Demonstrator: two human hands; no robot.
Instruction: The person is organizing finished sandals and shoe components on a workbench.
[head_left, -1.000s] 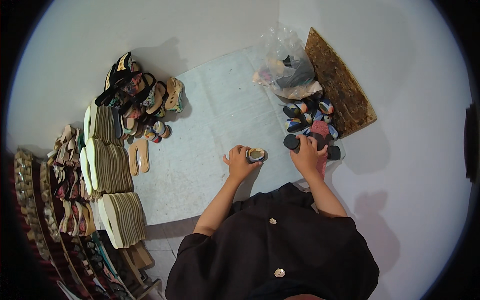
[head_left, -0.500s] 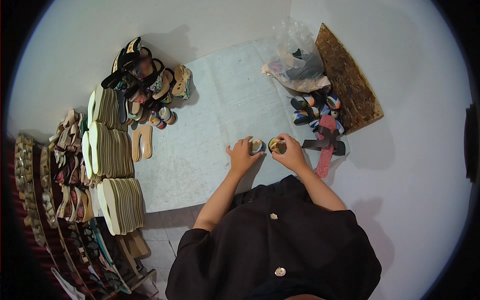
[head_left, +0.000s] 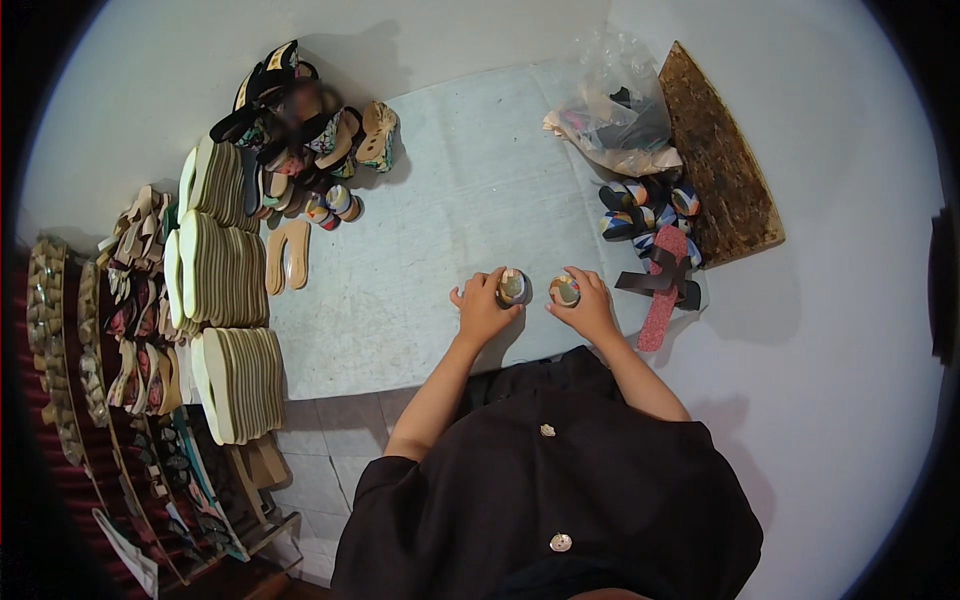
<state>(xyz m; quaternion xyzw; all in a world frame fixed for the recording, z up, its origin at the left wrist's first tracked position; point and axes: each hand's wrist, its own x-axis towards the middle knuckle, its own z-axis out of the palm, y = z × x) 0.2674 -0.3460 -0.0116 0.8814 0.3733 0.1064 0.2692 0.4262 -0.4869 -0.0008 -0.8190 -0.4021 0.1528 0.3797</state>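
Note:
My left hand [head_left: 486, 307] curves its fingers round the side of a round shoe heel [head_left: 513, 287] with a colourful patterned covering. A second patterned heel [head_left: 565, 290] is gripped by my right hand [head_left: 587, 304], a short gap to the right. Both heels show a dull greenish top face and are near the front edge of the table [head_left: 440, 220]. Just right of my right hand lies a pink sole [head_left: 656, 322] with a dark brown crossed strap [head_left: 666, 272]. Behind it several patterned heels [head_left: 622, 222] are bunched together.
Stacks of cream soles [head_left: 235, 270] line the table's left side, beside a tan pair of insoles [head_left: 288, 256]. Finished-looking sandals [head_left: 290, 110] pile at the back left, with two more patterned heels [head_left: 342, 203] near them. A clear plastic bag [head_left: 620, 120] and a brown board [head_left: 715, 160] stand back right.
The right heel, tilted before, now has its top face turned up, and my right hand has moved slightly right, widening the gap. The view has shifted a little.

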